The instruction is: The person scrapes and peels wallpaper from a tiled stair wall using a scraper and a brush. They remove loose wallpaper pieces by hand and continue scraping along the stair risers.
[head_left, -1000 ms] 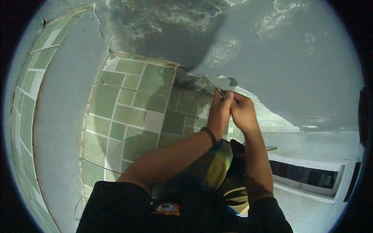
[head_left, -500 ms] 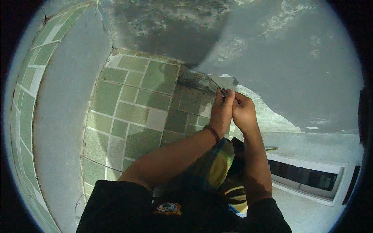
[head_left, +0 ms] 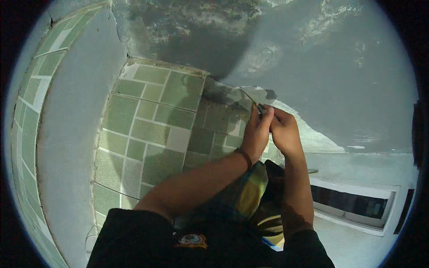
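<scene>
At the foot of a mottled grey wall point(head_left: 339, 94), beside patchwork green tiles point(head_left: 149, 129) with pale joints, the left hand point(head_left: 256, 131) pinches a thin dark rod point(head_left: 248, 97) whose tip points up and leftward to the wall's flaking base. The right hand point(head_left: 285, 131) presses against it, fingers curled and partly hidden, so I cannot tell whether it grips the rod too. A broad shadow point(head_left: 205, 53) darkens the blotched plaster above, and a white-framed window point(head_left: 348, 203) sits low at the right.
</scene>
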### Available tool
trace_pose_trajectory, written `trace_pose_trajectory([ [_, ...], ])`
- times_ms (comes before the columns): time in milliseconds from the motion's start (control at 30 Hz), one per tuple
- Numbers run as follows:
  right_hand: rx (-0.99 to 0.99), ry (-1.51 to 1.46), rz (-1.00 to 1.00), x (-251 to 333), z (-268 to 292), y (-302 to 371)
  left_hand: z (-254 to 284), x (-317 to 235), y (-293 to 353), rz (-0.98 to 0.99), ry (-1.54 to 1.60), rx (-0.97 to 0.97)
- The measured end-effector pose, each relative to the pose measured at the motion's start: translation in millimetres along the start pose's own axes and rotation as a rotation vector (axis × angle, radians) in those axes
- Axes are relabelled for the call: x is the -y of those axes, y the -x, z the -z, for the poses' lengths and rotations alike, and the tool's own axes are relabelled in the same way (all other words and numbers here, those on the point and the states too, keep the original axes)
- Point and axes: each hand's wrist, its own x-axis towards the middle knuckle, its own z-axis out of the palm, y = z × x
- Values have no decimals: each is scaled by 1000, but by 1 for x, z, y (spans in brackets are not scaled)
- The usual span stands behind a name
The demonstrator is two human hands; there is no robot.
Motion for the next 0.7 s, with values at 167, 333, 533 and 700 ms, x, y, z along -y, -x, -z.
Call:
trace_pose_trajectory([
  [167, 94, 13, -73, 13, 9, 1, 0, 2, -3, 106, 107, 5],
  [333, 25, -254, -107, 6, 34, 29, -11, 3, 13, 0, -10, 252],
  [533, -67, -83, 14, -10, 42, 30, -16, 5, 13, -89, -41, 311],
  [700, -80, -123, -37, -10, 55, 29, -16, 3, 14, -44, 23, 378],
])
